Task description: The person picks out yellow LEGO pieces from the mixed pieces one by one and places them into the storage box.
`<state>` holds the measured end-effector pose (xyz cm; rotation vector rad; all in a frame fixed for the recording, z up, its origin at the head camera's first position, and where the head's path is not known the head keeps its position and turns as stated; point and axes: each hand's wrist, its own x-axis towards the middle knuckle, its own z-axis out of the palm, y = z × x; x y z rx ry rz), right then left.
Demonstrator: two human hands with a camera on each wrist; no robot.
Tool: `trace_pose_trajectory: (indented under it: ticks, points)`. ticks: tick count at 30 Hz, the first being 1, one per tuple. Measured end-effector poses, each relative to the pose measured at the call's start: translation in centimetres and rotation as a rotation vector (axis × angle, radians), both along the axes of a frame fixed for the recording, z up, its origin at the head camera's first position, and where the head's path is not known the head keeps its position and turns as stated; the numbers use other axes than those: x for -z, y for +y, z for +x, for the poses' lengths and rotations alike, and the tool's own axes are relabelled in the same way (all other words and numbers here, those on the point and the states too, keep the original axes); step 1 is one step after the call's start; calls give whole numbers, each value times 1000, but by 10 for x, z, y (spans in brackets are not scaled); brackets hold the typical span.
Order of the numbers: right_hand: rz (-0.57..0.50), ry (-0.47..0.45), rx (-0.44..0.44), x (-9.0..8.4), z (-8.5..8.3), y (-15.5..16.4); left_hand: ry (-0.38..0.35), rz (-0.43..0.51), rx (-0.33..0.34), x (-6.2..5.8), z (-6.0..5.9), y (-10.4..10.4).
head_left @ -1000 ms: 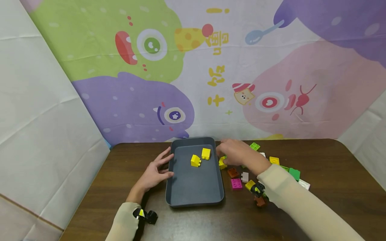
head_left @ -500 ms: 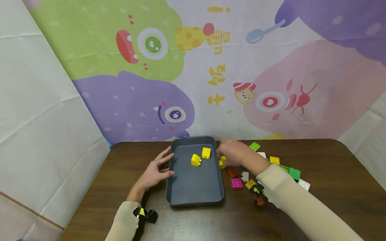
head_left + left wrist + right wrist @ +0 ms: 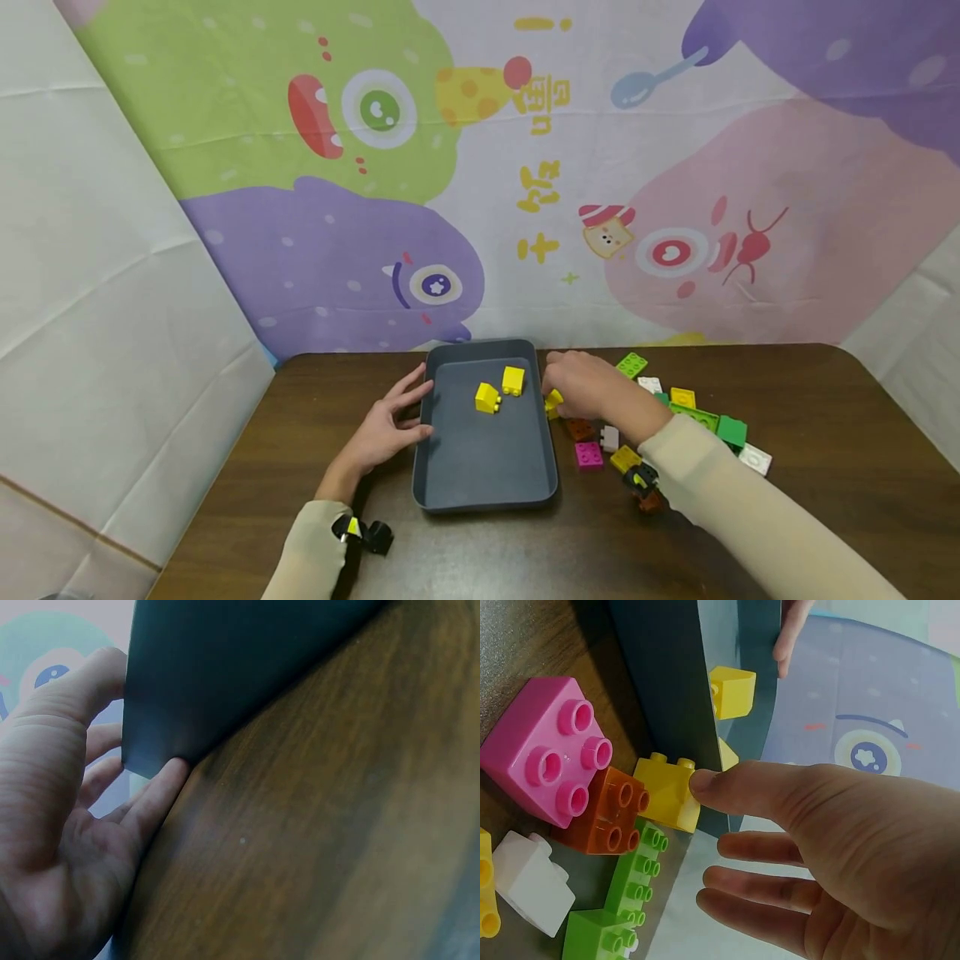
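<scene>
Facing you is a hanging cloth (image 3: 510, 312) printed with cartoon monsters: a green one (image 3: 247, 108) and a purple one (image 3: 337, 250) on your left, a pink one (image 3: 795, 183) on your right. Yellow lettering (image 3: 538, 248) runs sideways down its middle. Creased white sheeting (image 3: 112, 250) closes your left side, and a paler panel (image 3: 926, 321) stands at your right. Before you spreads a dark brown wood-grain worktop (image 3: 847, 475) with rounded far corners, soft light glinting off its near part.
</scene>
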<state>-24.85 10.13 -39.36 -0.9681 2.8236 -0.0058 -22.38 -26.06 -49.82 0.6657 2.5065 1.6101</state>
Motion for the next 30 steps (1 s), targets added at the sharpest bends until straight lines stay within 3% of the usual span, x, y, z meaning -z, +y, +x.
trace_pose_trajectory:
  ticks: [11, 21, 30]
  points:
    - [-12, -22, 15, 0, 1, 1, -13, 4, -7, 2, -2, 0]
    - [-42, -37, 23, 6, 2, 1, 53, 16, 26, 5, -3, -4]
    - [-62, -60, 44, 9, 2, -1, 10, 12, 13, 0, 0, -1]
